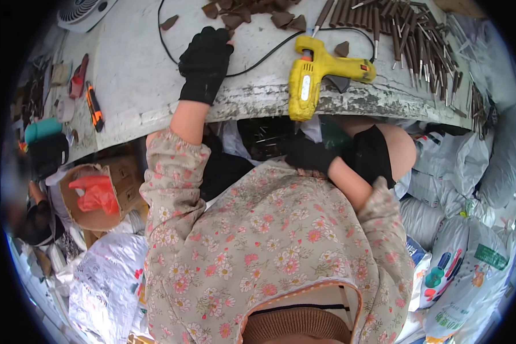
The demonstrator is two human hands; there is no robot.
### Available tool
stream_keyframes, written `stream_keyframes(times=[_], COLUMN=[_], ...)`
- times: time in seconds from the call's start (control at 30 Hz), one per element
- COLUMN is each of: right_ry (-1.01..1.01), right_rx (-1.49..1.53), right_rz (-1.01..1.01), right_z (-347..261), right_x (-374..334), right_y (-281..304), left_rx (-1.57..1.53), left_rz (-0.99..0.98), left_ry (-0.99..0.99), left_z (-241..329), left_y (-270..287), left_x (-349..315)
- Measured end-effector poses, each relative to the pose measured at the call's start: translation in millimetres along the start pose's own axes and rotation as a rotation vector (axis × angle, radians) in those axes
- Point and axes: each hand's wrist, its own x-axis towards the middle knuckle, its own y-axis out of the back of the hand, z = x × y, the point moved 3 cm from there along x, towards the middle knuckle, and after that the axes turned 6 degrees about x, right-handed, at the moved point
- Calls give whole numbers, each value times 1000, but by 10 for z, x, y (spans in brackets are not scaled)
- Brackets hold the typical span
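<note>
My left hand (205,64), in a black glove, rests on the worn white tabletop with its fingers curled; whatever is in them, if anything, is hidden. Just beyond its fingertips lie brown petal-shaped pieces (233,21) in a loose pile. My right hand (311,152), also black-gloved, is below the table edge over my lap, beside a dark clear plastic bag (264,137). Its fingers blend into the dark there. On the table edge above it, a yellow glue gun (309,86) lies on its side, its black cord looping back behind my left hand.
Many brown sticks with pale tips (410,40) are heaped at the far right. An orange and black utility knife (94,107) and a teal roll (43,131) sit at the left. A cardboard box (120,183) with a red bag stands below; stuffed plastic bags (470,275) crowd the right.
</note>
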Motion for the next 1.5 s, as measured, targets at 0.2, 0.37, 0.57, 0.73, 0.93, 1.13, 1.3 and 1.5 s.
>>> stream_keyframes(times=[0.2,0.37,0.57,0.73,0.93,1.13,1.3,1.5], right_ry=[-354,-216,-384,-141,-86,-115,-129,-167], right_rx=[671,-694,-1147,-583,-306,-433,-358,-271], right_rz=[305,917,634,1174,933,719,581,488], right_z=[-242,855,427,387,80,-49,75,227], right_x=[-611,-86,279,-60,-254,-293,-351,-353], right_y=[1553,3211,3112,2929,1951,1656,1754,1817], left_rx=[-466,-960,-1500,-1640,-1589,-1580,-1602,-1657], left_rz=[192,154,-260,-332,-407,-397,-315,-374], left_ry=[104,259,727,672,624,612,577,598], left_z=[197,549,803,1017,1118,1163,1205,1193], left_y=[371,545,430,226,182,246,147,201], left_x=[-506,-1245,-1802,-1941,-2008,-1912,-1871,-1852])
